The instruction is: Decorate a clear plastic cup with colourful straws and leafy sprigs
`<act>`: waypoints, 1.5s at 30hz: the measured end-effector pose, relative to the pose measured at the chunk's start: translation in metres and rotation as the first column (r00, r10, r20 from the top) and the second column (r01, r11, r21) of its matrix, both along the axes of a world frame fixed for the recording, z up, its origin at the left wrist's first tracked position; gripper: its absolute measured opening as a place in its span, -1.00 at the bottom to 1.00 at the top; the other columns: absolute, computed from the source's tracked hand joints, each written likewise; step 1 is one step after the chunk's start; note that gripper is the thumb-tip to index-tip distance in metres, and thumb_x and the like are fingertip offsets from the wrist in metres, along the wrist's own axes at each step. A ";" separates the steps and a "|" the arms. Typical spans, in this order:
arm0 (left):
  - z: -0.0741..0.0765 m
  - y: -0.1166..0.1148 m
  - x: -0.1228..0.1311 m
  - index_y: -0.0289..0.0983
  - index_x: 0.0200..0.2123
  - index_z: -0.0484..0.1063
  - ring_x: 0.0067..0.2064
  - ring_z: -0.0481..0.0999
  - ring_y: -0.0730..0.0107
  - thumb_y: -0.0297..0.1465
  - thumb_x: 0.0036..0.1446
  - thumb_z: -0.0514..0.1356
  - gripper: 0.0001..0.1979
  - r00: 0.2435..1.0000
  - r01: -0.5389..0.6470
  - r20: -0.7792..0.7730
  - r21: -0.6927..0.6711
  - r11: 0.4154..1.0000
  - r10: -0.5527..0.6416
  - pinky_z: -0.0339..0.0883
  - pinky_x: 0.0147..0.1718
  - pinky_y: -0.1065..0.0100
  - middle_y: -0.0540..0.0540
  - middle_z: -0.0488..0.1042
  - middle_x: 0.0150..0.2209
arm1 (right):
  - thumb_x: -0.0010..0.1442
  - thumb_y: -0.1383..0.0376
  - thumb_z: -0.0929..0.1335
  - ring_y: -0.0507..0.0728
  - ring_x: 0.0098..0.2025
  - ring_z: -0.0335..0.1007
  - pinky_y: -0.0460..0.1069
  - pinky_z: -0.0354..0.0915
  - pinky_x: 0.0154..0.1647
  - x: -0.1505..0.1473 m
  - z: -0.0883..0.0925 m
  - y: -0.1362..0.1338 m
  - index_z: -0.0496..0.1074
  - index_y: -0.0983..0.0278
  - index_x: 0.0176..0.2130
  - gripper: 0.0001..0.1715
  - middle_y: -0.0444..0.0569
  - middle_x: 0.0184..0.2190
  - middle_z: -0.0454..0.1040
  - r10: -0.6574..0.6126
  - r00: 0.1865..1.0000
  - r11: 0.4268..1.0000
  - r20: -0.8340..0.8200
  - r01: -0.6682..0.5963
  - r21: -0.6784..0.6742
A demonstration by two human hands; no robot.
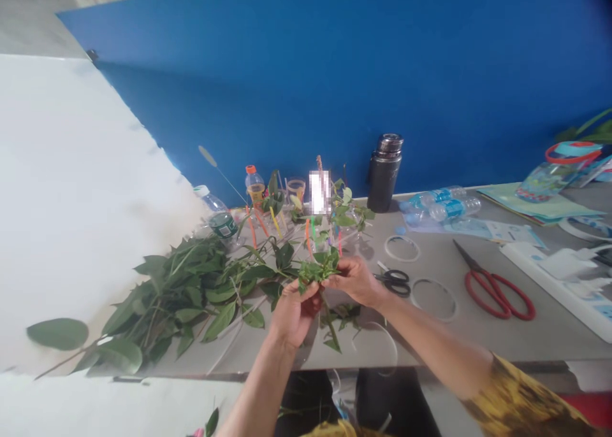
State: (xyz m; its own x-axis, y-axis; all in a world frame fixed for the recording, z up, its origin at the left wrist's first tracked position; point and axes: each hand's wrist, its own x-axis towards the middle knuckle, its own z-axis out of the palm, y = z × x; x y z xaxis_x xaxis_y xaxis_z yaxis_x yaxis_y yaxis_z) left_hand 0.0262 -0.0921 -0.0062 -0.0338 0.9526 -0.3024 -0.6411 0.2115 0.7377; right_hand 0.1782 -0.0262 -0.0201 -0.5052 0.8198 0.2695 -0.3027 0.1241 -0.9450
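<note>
Over the front of the grey table (421, 348), both hands meet at a small bunch of green leafy sprigs (316, 271). My left hand (297, 309) pinches it from the left and below. My right hand (356, 281) grips it from the right, fingertips close to the left thumb. A stem with leaves hangs down below the hands. To the left lies a big heap of leafy branches (176, 290). Just behind the hands stand cut stems and coloured straws (276, 222) among clear cups and bottles.
Black-handled scissors (396, 282) and tape rings (402, 248) lie right of my hands. Farther right are red-handled shears (497, 293) and a white power strip (559, 290). A dark thermos (385, 172), an orange-capped bottle (255, 185) and plastic water bottles (454, 207) stand or lie before the blue panel (335, 74).
</note>
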 end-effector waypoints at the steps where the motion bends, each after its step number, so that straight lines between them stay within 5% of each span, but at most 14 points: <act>1: 0.000 -0.001 0.002 -0.33 -0.51 0.47 -0.59 0.28 0.62 -0.41 -0.45 0.61 -0.57 1.000 -0.002 0.024 -0.012 1.000 0.002 0.17 -0.58 0.50 0.07 0.44 -0.56 | -0.07 -0.01 0.63 0.09 -0.37 0.43 -0.02 0.39 -0.27 0.000 0.001 0.000 0.56 0.31 -0.47 -0.53 -0.09 -0.49 0.52 -0.002 1.000 1.000 0.000 0.002 0.011; 5: 0.004 -0.001 0.000 -0.33 -0.50 0.42 -0.60 0.27 0.62 -0.47 -0.30 0.57 -0.63 0.994 -0.042 0.101 -0.054 0.998 0.048 0.17 -0.61 0.52 0.08 0.38 -0.58 | -0.11 0.01 0.65 0.06 -0.40 0.38 -0.05 0.34 -0.35 0.001 0.007 -0.005 0.55 0.30 -0.54 -0.54 -0.08 -0.50 0.51 0.002 1.000 0.999 -0.021 -0.001 0.053; 9: 0.025 0.002 -0.031 -0.33 -0.42 0.43 -0.57 0.25 0.69 -0.56 -0.05 0.44 -0.78 0.958 -0.235 0.157 -0.049 0.971 0.240 0.22 -0.58 0.59 0.06 0.41 -0.49 | -0.12 0.01 0.65 0.01 -0.49 0.30 -0.09 0.27 -0.47 0.003 0.009 -0.014 0.52 0.29 -0.57 -0.52 -0.11 -0.55 0.48 0.121 0.990 0.993 -0.067 -0.121 0.016; 14: 0.056 0.003 -0.098 -0.28 -0.41 0.41 -0.55 0.27 0.63 -0.43 -0.02 0.45 -0.76 0.906 -0.416 0.027 0.255 0.873 0.423 0.26 -0.55 0.59 0.10 0.33 -0.53 | -0.05 0.02 0.63 -0.07 -0.60 0.22 -0.15 0.14 -0.60 0.003 0.008 -0.014 0.54 0.30 -0.42 -0.55 -0.13 -0.54 0.53 0.209 0.971 0.961 -0.117 -0.226 -0.159; 17: 0.062 0.001 -0.131 -0.27 -0.34 0.51 -0.49 0.39 0.50 -0.39 0.01 0.38 -0.86 0.679 -0.542 -0.405 0.286 0.790 0.612 0.31 -0.49 0.49 0.01 0.52 -0.43 | -0.05 0.05 0.64 -0.10 -0.63 0.16 -0.15 0.09 -0.62 0.005 0.010 -0.009 0.51 0.30 -0.41 -0.55 -0.08 -0.48 0.59 0.197 0.964 0.942 -0.178 -0.236 -0.240; 18: 0.061 -0.002 -0.137 -0.27 -0.37 0.53 -0.49 0.42 0.42 -0.38 0.00 0.37 -0.88 0.555 -0.539 -0.601 0.267 0.799 0.575 0.30 -0.51 0.45 -0.01 0.53 -0.46 | -0.06 0.07 0.64 -0.11 -0.63 0.16 -0.15 0.09 -0.61 0.006 0.010 -0.008 0.50 0.31 -0.41 -0.55 -0.06 -0.47 0.60 0.184 0.964 0.935 -0.194 -0.232 -0.268; 20: 0.058 -0.011 -0.139 -0.28 -0.47 0.57 -0.51 0.40 0.35 -0.45 -0.13 0.43 -0.89 0.468 -0.533 -0.718 0.235 0.813 0.515 0.21 -0.55 0.42 -0.04 0.50 -0.56 | -0.08 0.11 0.66 -0.11 -0.62 0.15 -0.14 0.08 -0.60 0.008 0.012 -0.006 0.48 0.31 -0.42 -0.55 -0.06 -0.46 0.60 0.157 0.965 0.920 -0.210 -0.220 -0.323; 22: 0.052 -0.021 -0.124 -0.24 -0.43 0.64 -0.48 0.45 0.30 -0.36 -0.06 0.40 -0.91 0.281 -0.464 -0.860 0.266 0.845 0.425 0.25 -0.50 0.39 -0.06 0.55 -0.53 | -0.10 0.12 0.66 -0.12 -0.63 0.13 -0.14 0.07 -0.60 0.009 0.012 -0.005 0.46 0.30 -0.42 -0.54 -0.08 -0.45 0.59 0.131 0.967 0.909 -0.219 -0.206 -0.363; 24: 0.043 -0.028 -0.095 -0.24 -0.38 0.67 -0.48 0.46 0.30 -0.28 -0.06 0.41 -0.83 0.378 -0.290 -0.858 0.247 0.925 0.347 0.29 -0.46 0.37 -0.07 0.56 -0.52 | -0.11 0.13 0.67 -0.12 -0.63 0.11 -0.14 0.04 -0.60 0.009 0.012 -0.005 0.45 0.29 -0.40 -0.52 -0.10 -0.45 0.58 0.121 0.966 0.903 -0.229 -0.203 -0.378; 27: 0.029 -0.024 -0.043 -0.30 -0.34 0.67 -0.53 0.39 0.41 -0.22 -0.12 0.45 -0.70 0.751 0.031 -0.658 0.117 0.993 0.054 0.21 -0.54 0.40 -0.11 0.56 -0.49 | -0.09 0.14 0.66 -0.12 -0.63 0.10 -0.14 0.03 -0.59 0.007 0.011 -0.006 0.44 0.28 -0.35 -0.52 -0.15 -0.49 0.55 0.143 0.962 0.907 -0.232 -0.221 -0.360; 30: 0.018 -0.009 -0.007 -0.33 -0.45 0.63 -0.57 0.23 0.58 -0.22 -0.19 0.52 -0.68 0.910 0.069 -0.415 0.145 0.987 -0.002 0.08 -0.58 0.47 -0.03 0.46 -0.54 | -0.05 0.13 0.65 -0.11 -0.63 0.10 -0.13 0.03 -0.59 0.007 0.012 -0.005 0.45 0.28 -0.32 -0.53 -0.17 -0.51 0.52 0.155 0.962 0.919 -0.224 -0.224 -0.325; 35: 0.015 0.001 0.006 -0.33 -0.48 0.56 -0.57 0.17 0.64 -0.26 -0.29 0.58 -0.64 0.981 0.090 -0.182 0.115 0.989 -0.068 0.00 -0.59 0.50 0.00 0.46 -0.52 | -0.03 0.11 0.64 -0.11 -0.63 0.09 -0.13 0.00 -0.59 0.013 0.016 -0.004 0.44 0.27 -0.26 -0.51 -0.15 -0.51 0.54 0.163 0.962 0.931 -0.218 -0.223 -0.289; 45: 0.008 0.002 0.011 -0.33 -0.52 0.48 -0.59 0.19 0.64 -0.32 -0.32 0.60 -0.60 0.995 0.086 -0.068 0.119 0.989 -0.078 0.01 -0.58 0.51 0.00 0.46 -0.58 | -0.03 0.14 0.63 -0.10 -0.63 0.15 -0.16 -0.02 -0.60 0.014 0.018 -0.003 0.46 0.29 -0.17 -0.47 -0.13 -0.55 0.53 0.226 0.952 0.902 -0.206 -0.284 -0.326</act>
